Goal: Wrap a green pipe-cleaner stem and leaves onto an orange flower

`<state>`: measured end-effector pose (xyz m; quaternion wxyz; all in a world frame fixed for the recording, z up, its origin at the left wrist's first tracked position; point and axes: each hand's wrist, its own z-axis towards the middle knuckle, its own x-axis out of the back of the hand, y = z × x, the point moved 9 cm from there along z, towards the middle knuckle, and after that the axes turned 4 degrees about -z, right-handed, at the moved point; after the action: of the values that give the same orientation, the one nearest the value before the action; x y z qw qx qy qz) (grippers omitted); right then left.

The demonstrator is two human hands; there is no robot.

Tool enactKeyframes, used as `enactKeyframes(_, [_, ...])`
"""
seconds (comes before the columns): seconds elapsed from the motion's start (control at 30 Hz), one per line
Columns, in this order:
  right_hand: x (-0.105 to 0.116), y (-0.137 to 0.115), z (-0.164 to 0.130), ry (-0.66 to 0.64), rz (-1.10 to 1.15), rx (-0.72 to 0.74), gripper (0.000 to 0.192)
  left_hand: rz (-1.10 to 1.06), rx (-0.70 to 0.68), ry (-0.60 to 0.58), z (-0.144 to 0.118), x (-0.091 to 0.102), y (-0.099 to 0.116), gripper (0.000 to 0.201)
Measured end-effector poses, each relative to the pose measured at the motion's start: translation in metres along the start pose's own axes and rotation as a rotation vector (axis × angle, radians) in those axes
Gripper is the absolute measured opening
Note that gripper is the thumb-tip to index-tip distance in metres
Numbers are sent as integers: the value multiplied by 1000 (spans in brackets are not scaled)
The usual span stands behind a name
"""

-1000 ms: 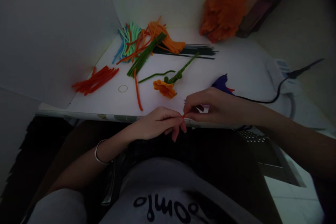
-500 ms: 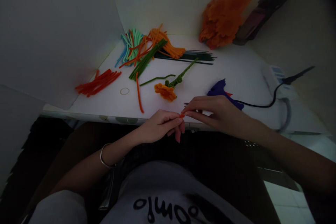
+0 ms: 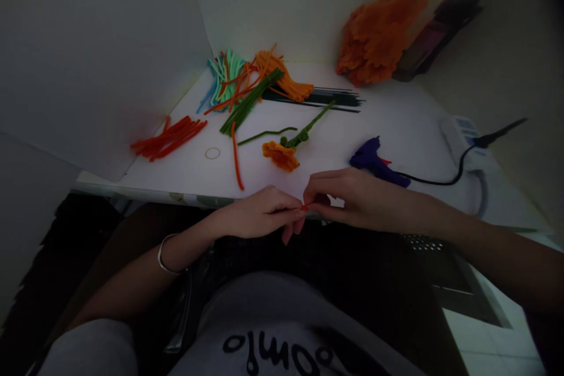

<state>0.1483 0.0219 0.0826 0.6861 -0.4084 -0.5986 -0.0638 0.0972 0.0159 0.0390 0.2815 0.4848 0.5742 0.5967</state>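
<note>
Nearest, at the table's front edge, a tiny red pipe-cleaner bit [image 3: 304, 207] is pinched between left hand [image 3: 258, 214] & right hand [image 3: 359, 197], fingertips closed on it. Step judged: twisting/shaping; steady fine grip needed next. Just beyond, an orange pipe-cleaner flower w/ green stem [image 3: 282, 154]; right of it, a purple glue gun [image 3: 372, 160].

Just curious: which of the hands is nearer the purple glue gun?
Right. The right hand lies just below the glue gun; the left hand is farther off to its left.
</note>
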Motion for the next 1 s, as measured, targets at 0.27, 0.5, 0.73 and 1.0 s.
enactKeyframes(0.27, [-5, 16, -7, 104, 257, -80, 11, -70, -80, 235, -5, 21, -2, 17])
enactKeyframes(0.5, [-3, 14, -9, 187, 383, -122, 10, -81, -188, 309, -1, 29, 2, 14])
enactKeyframes(0.73, [-6, 14, -16, 256, 379, -151, 12, -127, -262, 380, 0, 27, -3, 14])
enactKeyframes(1.0, [-20, 24, -22, 368, 532, -232, 11, 192, -568, 550, -14, 19, 11, 10])
